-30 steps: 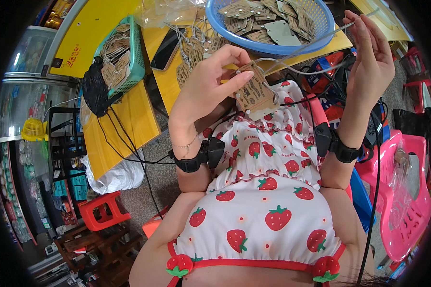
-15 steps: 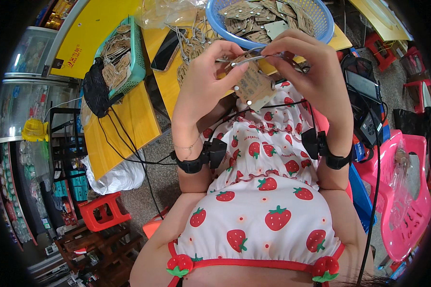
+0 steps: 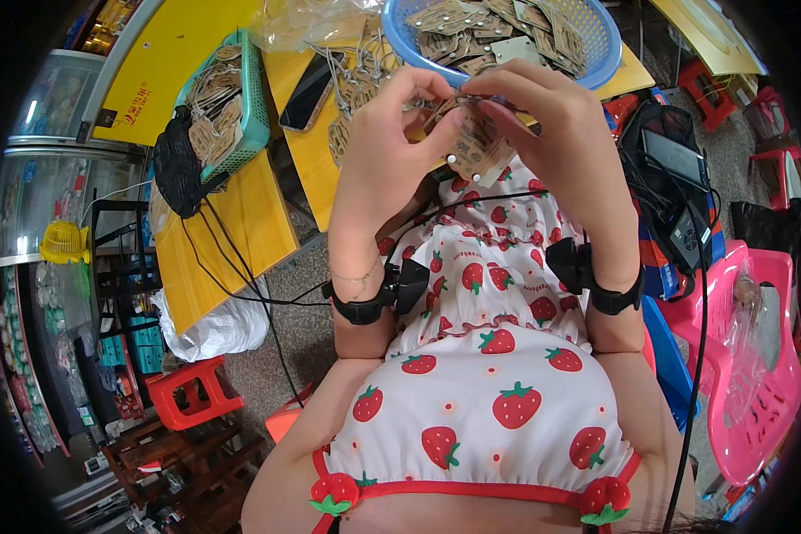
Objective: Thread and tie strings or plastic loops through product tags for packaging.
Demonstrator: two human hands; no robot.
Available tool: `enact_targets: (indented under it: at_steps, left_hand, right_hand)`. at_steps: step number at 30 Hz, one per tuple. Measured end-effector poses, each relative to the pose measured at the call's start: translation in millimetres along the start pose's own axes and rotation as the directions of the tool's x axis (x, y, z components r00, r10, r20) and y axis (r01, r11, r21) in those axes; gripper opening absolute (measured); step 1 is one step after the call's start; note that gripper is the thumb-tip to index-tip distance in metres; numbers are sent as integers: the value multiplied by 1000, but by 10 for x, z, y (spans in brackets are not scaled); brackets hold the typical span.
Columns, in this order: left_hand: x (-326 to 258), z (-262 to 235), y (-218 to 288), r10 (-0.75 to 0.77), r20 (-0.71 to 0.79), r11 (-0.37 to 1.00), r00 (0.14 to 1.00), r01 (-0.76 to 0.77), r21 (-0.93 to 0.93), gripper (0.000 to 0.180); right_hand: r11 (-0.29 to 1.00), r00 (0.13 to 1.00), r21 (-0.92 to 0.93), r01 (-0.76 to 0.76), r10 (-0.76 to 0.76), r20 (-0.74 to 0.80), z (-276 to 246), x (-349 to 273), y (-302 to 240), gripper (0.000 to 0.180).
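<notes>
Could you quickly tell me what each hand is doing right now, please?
Left hand: closed, pinching the stack of brown cardboard tags at its top.
Right hand: closed, fingers curled on the same stack, pinching something thin I cannot make out.

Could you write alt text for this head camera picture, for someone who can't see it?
Seen from above, a person's left hand and right hand meet over a stack of brown paper tags, above a strawberry-print dress. Beyond, a blue basket holds more tags on a yellow table.

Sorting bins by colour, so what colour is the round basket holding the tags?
Blue, seen in the head view: the basket has a blue mesh wall.
</notes>
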State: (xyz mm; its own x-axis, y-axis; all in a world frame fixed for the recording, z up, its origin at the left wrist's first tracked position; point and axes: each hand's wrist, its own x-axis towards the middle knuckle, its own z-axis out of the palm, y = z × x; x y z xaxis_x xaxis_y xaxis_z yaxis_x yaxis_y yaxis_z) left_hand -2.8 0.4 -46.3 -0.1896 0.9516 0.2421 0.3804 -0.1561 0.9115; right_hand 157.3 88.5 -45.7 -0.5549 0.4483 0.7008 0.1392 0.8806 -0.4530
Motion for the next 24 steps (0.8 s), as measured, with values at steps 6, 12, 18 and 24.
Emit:
enact_targets:
  at_steps: [6, 12, 18, 24]
  left_hand:
    - [-10, 42, 28, -10, -30, 1000, 1000, 10, -23, 23]
    - [-9, 80, 29, -24, -45, 998, 999, 22, -51, 23]
    - [-23, 143, 113, 17, -77, 995, 997, -9, 99, 21]
    - [-22, 204, 103, 58, -164, 991, 985, -37, 129, 19]
  right_hand:
    - [996, 999, 87, -17, 19, -30, -8, 29, -57, 9]
    - [987, 998, 158, -10, 20, -62, -13, 38, -62, 10]
    - [999, 1000, 47, -2, 3, -21, -20, 27, -45, 10]
    - [1000, 998, 3, -20, 20, -62, 34, 11, -44, 11]
